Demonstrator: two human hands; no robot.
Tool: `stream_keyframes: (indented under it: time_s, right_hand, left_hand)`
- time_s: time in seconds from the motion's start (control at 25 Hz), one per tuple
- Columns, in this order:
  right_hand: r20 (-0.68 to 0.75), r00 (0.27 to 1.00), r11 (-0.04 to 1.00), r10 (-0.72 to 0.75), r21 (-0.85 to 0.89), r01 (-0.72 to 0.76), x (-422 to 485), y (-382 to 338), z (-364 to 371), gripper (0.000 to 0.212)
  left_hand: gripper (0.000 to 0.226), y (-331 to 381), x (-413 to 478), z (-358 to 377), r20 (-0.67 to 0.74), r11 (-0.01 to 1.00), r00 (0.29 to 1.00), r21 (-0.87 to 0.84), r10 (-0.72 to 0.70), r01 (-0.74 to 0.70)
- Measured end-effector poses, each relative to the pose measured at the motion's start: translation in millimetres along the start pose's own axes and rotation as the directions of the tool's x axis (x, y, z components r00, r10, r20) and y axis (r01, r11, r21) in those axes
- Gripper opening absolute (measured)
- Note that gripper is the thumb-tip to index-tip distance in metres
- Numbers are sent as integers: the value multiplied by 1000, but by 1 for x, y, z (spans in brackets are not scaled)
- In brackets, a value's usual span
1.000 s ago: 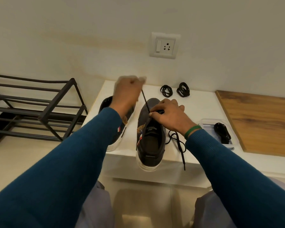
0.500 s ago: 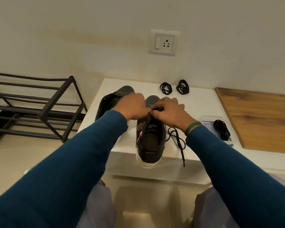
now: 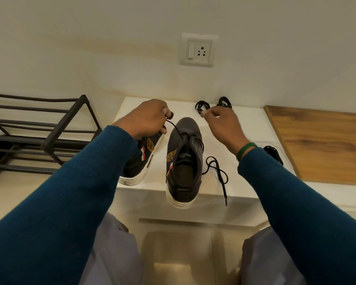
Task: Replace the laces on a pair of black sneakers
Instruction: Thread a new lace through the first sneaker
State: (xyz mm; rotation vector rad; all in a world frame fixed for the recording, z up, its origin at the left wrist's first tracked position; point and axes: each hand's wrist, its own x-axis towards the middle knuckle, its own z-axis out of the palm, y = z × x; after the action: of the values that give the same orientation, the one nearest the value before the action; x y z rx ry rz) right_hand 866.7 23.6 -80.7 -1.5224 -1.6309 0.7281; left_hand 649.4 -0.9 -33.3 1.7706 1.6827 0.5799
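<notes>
Clear tray (image 3: 281, 146) holds coiled black lace (image 3: 272, 154)

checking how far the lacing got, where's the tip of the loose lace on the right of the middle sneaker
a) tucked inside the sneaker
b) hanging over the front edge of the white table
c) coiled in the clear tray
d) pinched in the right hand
b: the loose lace trails from the right side of the sneaker across the white table, and its tip hangs past the front edge.
</notes>
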Motion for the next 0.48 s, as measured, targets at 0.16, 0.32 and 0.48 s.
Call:
stream_keyframes:
  time_s: [0.16,0.32,0.48]
  right_hand:
    - [15,999,998,-38,47,37,-3,-2,0,21]
    - [114,986,993,-119,19,117,-12,-15,13,21]
    - [73,992,993,-98,68,93,-17,-25,15,24]
  left_hand:
    - [25,10,-9,-9,7,998,999,42,40,-40]
    - [35,17,-13,-19,-111,968,984,223,141,-113]
    - [46,24,-17,-32,-347,953,901,-56,260,-297]
